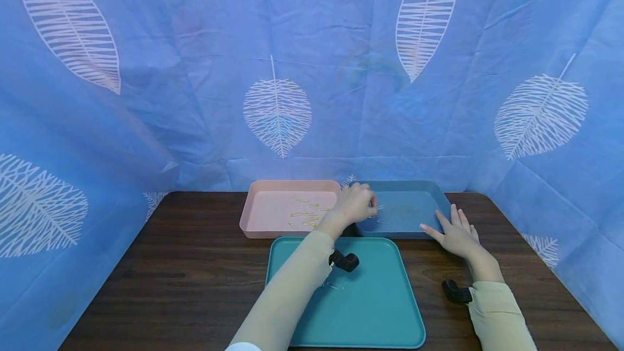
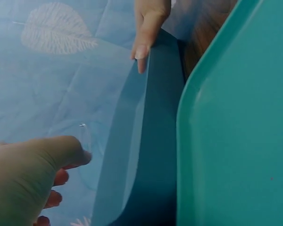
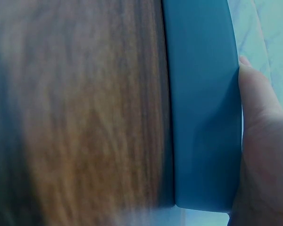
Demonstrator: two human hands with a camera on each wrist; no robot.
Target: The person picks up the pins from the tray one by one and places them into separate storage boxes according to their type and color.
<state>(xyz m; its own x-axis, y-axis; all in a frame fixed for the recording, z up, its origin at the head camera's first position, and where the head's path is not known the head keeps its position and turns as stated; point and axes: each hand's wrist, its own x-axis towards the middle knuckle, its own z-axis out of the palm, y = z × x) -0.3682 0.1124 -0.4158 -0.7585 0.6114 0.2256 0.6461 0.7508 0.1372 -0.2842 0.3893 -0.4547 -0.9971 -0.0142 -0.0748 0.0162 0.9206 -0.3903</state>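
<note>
My left hand [image 1: 357, 203] reaches over the left part of the blue tray [image 1: 414, 236], fingers bent. In the left wrist view, a silver safety pin [image 2: 86, 134] shows at the tip of the left thumb [image 2: 68, 149], which seems to pinch it; the index fingertip is hidden. Another silver pin [image 1: 383, 222] lies in the blue tray. My right hand [image 1: 460, 237] rests at that tray's right front corner with fingers spread and straight. Its thumb [image 3: 254, 89] touches the rim.
A pink tray [image 1: 265, 233] with several gold pins [image 1: 311, 214] stands on the left. Nearer is a teal tray [image 1: 370, 313] holding a few silver pins [image 1: 335, 286], partly behind the left forearm. All stand on a dark wooden table [image 1: 195, 264] before a blue leaf-patterned cloth [image 1: 331, 112].
</note>
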